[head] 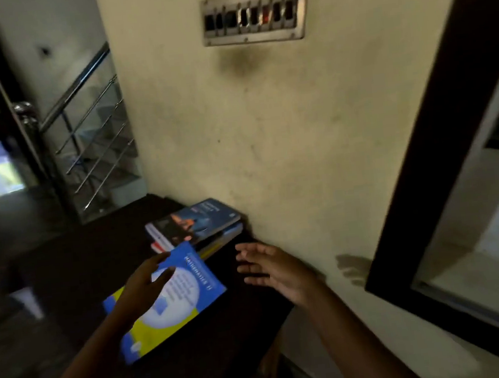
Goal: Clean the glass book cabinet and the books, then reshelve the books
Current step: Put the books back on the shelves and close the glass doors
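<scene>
Dark table (94, 251): book (191, 287) lies beneath the flat-fingered left hand (143, 287), long axis toward stack (196, 222); right hand (272, 268) spread, empty, beside it.

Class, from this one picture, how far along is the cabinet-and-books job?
Done: a stack of books lies out on the dark table by the wall. In hand: the left hand is over the blue mathematics book; the right hand is open, empty. Left: reshelving in the cabinet; whether cleaning is done cannot be told.

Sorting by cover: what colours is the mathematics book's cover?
Mathematics book: blue and yellow, pale circle; head view.
</scene>
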